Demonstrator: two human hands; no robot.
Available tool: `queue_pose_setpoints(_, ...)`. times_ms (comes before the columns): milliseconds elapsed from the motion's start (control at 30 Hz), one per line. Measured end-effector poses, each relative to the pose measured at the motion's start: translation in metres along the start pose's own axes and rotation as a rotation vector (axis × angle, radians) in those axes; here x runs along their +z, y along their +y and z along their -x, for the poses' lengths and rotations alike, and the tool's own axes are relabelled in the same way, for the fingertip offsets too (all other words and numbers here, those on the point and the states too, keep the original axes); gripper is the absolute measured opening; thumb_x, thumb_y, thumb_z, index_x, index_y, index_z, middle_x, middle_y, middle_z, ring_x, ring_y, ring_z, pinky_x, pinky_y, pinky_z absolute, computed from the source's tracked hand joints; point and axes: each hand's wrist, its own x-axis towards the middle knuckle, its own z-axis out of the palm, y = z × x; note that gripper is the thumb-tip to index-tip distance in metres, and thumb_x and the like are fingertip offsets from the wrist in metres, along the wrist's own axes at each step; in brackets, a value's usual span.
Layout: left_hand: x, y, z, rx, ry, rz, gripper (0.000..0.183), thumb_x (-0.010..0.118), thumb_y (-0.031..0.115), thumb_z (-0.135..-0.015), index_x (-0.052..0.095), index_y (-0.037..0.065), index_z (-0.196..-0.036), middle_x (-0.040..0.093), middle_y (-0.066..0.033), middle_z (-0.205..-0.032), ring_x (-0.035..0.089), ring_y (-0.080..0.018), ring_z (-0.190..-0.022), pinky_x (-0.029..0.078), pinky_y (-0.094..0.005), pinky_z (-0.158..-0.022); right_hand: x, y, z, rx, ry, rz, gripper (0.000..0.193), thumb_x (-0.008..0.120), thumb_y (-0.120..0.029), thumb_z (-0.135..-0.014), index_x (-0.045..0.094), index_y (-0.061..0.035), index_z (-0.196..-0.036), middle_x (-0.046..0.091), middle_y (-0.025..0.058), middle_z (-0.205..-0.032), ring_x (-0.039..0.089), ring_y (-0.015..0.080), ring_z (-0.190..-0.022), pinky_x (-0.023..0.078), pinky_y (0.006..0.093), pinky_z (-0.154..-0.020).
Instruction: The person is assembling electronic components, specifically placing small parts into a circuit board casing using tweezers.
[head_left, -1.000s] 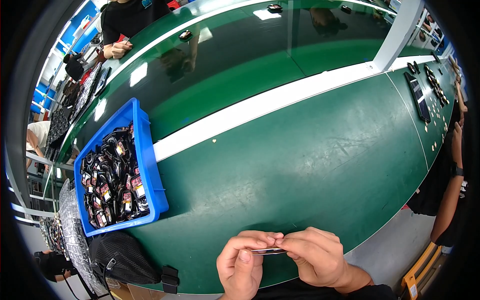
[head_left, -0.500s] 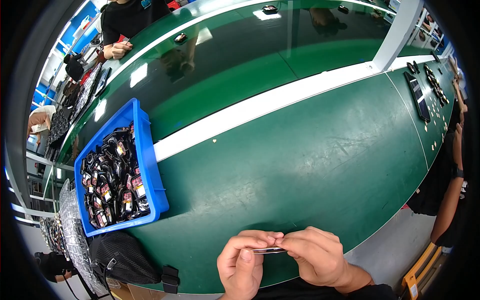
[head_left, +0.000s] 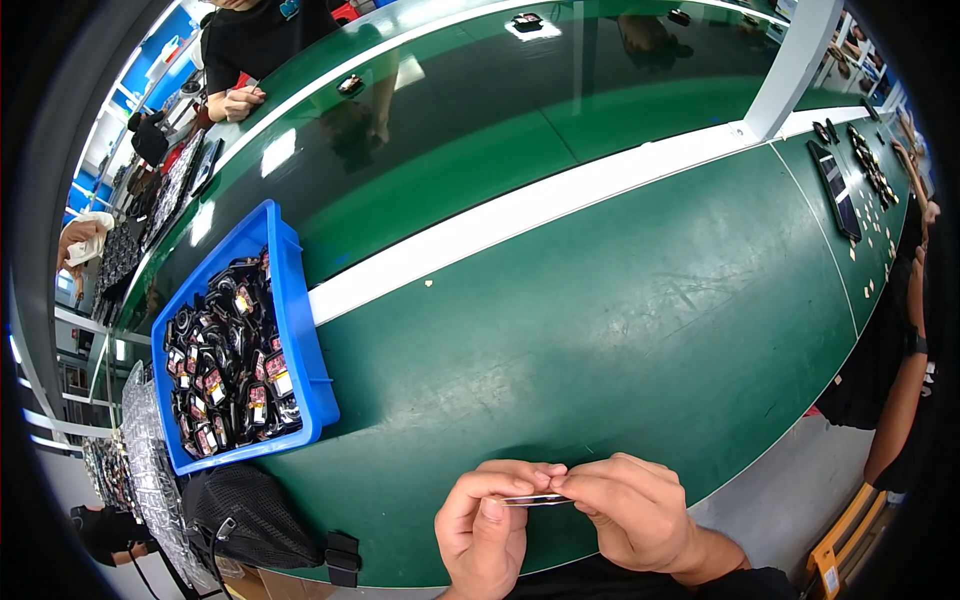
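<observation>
Nothing much has shifted since the earlier frames: both hands stay at the near edge of the bench, pinched on the same small part, and only the view has crept slightly. Closest in, the left hand (head_left: pixel 485 530) and the right hand (head_left: pixel 635 510) meet fingertip to fingertip, each clasping one end of a thin flat strip (head_left: pixel 535 499) that lies level between them, held just above the green table (head_left: pixel 600 330) at its near rim. What the strip is made of is too small to tell.

Just left of the hands, at the table's edge, sits a black mesh bag (head_left: pixel 245 515) with a black clip (head_left: pixel 342 558) beside it. Behind the bag stands a blue bin (head_left: pixel 300 340), heaped with small black parts that carry red and yellow labels. Clear blister trays (head_left: pixel 145 470) lie stacked to the left of the bin.

Farther out, a white stripe (head_left: pixel 560 205) runs across the table, and beyond it the surface shines with reflections. On the right, a co-worker's arm (head_left: pixel 900 400) hangs beside the bench, with dark flat panels (head_left: pixel 835 190) and small pieces laid out above it. At the far left, another person's hand (head_left: pixel 238 100) rests on the table's far edge.
</observation>
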Motion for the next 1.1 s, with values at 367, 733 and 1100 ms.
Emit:
queue_pose_setpoints(367,-0.0017,-0.0006,0.0004,-0.004,-0.008,-0.063,0.030,0.048,0.027,-0.108,0.055,-0.003,-0.110,0.060,-0.0201,-0.112,0.062,-0.0319,-0.109,0.050,-0.0471,-0.101,0.0006,0.0010,-0.0008,-0.013,-0.001,0.003,0.018,0.073,0.003,-0.081,0.070,0.0020,-0.099,0.072,0.0127,-0.088,0.066,0.0217,-0.065,0.054,0.0288,-0.056)
queue_pose_setpoints(733,-0.0015,0.0007,-0.0002,-0.012,-0.017,-0.069,0.029,0.050,0.026,-0.108,0.055,-0.003,-0.109,0.060,-0.0198,-0.111,0.062,-0.0320,-0.108,0.049,-0.0473,-0.101,0.0001,0.0004,-0.0006,-0.006,-0.010,0.015,0.018,0.073,0.003,-0.081,0.071,0.0018,-0.098,0.072,0.0128,-0.088,0.067,0.0218,-0.066,0.054,0.0287,-0.056)
queue_pose_setpoints(1100,-0.0007,-0.0011,-0.0005,0.000,-0.006,-0.057,0.026,0.053,0.025,-0.107,0.056,-0.001,-0.110,0.061,-0.0184,-0.110,0.062,-0.0303,-0.107,0.050,-0.0478,-0.101,0.0004,0.0000,-0.0003,0.007,-0.011,0.008,0.020,0.073,0.005,-0.080,0.070,0.0020,-0.099,0.073,0.0132,-0.089,0.067,0.0225,-0.067,0.055,0.0288,-0.057)
